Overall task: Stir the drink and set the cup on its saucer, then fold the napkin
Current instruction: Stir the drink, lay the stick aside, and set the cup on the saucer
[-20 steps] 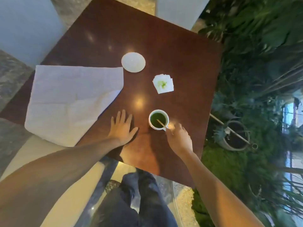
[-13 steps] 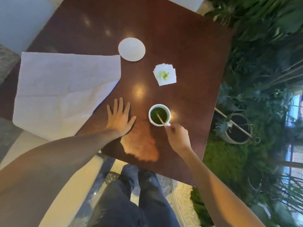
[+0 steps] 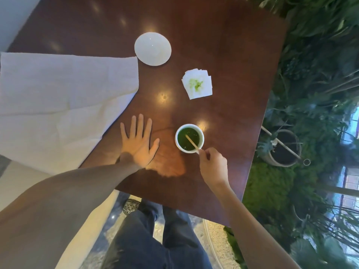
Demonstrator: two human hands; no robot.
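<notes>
While stick (image 3: 191, 141) stirs, cup (image 3: 189, 138) stands

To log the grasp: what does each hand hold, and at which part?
The right hand pinches the wooden stirrer at its upper end; the left hand holds nothing.

Both forearms are bare — no sleeves, watch or rings on the left hand (image 3: 138, 143) or the right hand (image 3: 213, 165). Dark blue trousers (image 3: 155, 239) cover the legs at 6 o'clock — beside them, a speckled shoe (image 3: 131, 207).
</notes>
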